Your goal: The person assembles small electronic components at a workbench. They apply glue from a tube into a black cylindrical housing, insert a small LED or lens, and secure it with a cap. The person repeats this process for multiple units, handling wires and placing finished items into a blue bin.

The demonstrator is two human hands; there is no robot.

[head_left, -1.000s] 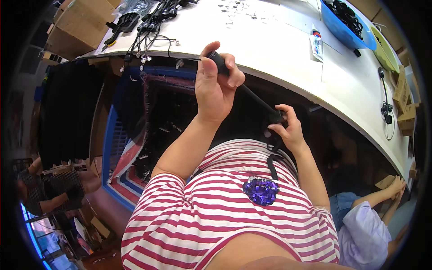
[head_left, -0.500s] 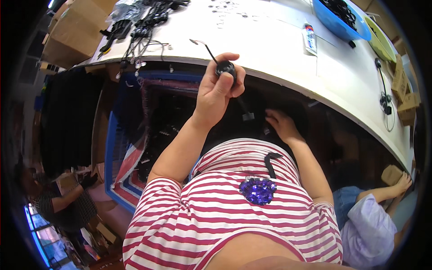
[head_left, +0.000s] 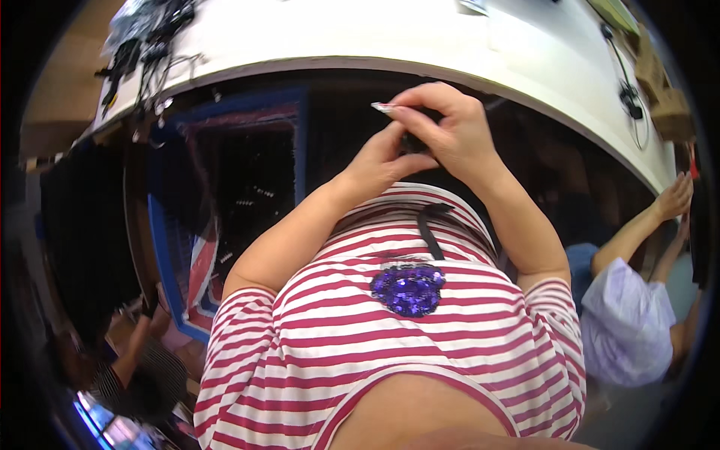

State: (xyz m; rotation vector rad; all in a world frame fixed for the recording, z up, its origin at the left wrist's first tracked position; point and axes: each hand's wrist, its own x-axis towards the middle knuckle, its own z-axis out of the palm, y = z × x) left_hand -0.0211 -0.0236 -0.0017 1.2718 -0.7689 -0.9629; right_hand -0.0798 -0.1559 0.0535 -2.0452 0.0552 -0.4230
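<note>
My two hands meet in front of my body, just short of the table's edge. My left hand (head_left: 384, 159) is closed round a small black round part (head_left: 411, 142) with a cable, mostly hidden behind the fingers. Above it, my right hand (head_left: 456, 133) pinches a small white piece with a touch of red (head_left: 382, 107) between thumb and forefinger. Whether that piece is joined to the black part cannot be made out.
A white table (head_left: 322, 34) curves across the far side. Black cables (head_left: 154, 49) lie in a heap at its left, and a thin black cable (head_left: 628, 90) at its right. A blue-rimmed bin (head_left: 161, 247) with black items stands below. Co-workers (head_left: 630, 322) sit at both sides.
My left hand has come down and toward me with the black part. My right hand has risen to meet it and now pinches the white piece. The view has shifted.
</note>
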